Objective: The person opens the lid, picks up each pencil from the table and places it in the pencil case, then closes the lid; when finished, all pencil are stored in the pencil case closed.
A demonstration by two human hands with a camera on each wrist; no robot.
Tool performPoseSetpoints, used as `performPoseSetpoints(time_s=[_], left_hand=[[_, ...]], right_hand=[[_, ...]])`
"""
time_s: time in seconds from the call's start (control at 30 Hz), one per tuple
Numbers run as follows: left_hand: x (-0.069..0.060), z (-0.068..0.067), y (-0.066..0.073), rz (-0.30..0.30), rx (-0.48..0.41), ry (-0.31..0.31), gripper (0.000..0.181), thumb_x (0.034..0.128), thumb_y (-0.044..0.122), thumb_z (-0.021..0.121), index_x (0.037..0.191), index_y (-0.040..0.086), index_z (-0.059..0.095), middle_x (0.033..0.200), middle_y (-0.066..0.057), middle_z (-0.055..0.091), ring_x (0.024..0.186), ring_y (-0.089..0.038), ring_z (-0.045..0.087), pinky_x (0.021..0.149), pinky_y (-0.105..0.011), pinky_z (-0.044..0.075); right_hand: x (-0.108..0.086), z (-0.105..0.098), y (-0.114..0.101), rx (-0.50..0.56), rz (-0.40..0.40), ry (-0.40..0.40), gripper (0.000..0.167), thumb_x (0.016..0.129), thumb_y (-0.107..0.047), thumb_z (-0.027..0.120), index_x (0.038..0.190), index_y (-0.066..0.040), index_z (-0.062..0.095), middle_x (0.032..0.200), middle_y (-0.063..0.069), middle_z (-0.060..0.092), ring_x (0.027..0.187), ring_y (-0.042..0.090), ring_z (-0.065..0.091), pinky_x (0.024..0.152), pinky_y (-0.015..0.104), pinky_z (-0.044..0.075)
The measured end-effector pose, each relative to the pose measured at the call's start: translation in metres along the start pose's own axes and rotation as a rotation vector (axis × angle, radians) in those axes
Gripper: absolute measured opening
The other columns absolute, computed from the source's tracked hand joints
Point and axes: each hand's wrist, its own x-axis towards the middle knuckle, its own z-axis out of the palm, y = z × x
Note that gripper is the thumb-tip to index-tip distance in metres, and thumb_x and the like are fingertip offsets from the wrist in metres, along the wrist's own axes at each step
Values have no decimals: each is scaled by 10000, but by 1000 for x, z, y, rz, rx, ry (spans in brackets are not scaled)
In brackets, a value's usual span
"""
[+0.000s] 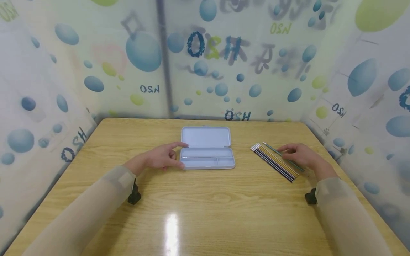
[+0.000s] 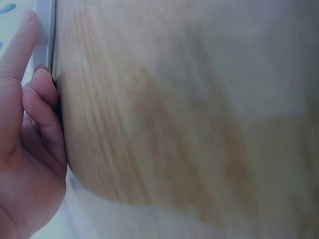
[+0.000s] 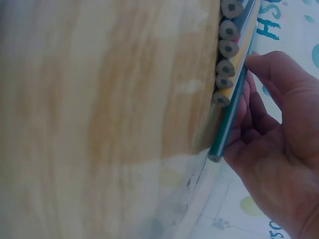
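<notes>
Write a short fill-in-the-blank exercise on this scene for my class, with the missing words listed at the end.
1. The case lies on the table with its lid ____.
2. In the head view, the left hand touches the case at its ____ end.
3. The right hand holds the pencil whose colour is ____.
4. In the head view, the other pencils lie to the ____ of the case.

Missing words: open; left; green; right.
</notes>
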Motion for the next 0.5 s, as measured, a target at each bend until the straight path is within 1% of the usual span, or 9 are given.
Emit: performPoseSetpoints(time_s=[0.1,0.17,0.27,0.33,0.4,0.5], left_hand=[[1,0,1,4,-1,-2,894,960,407,873,1691,292,371,772,7,532,563,-163,470,572,-284,468],[1,0,1,7,-3,-3,895,959,406,874,1691,288,371,769,8,530,566,-162,473,571,-285,473],[0,0,1,17,-5,-5,899,964,392,872,1697,265,365,766,7,531,564,-157,475,565,-289,477],[0,0,1,18,-7,-5,899,965,383,872,1698,262,365,765,5,537,558,-156,479,565,-290,480],[0,0,1,17,-9,-4,898,966,380,871,1699,263,365,769,3,541,558,-156,481,565,-291,482],[-1,0,1,7,-11,-1,893,963,384,874,1694,286,370,775,5,544,562,-156,482,570,-286,483]], right_hand=[[0,0,1,-20,-2,18,376,1089,-244,665,1424,-82,718,1357,290,716,1250,464,680,1027,606,567],[0,0,1,-16,-5,25,377,1085,-233,659,1425,-83,719,1347,281,726,1239,450,688,1021,592,570],[0,0,-2,-4,-11,36,398,1083,-218,633,1448,-74,702,1339,267,731,1199,400,696,986,531,579],[0,0,-4,17,-20,51,406,1094,-198,608,1468,-58,681,1300,239,736,1095,328,690,906,444,582],[0,-1,-7,67,-29,65,406,1114,-188,580,1483,-39,660,1182,217,730,939,263,658,780,378,561],[-1,-3,-14,144,-56,93,397,1149,-204,562,1499,-35,642,1091,160,689,845,206,616,703,318,556]])
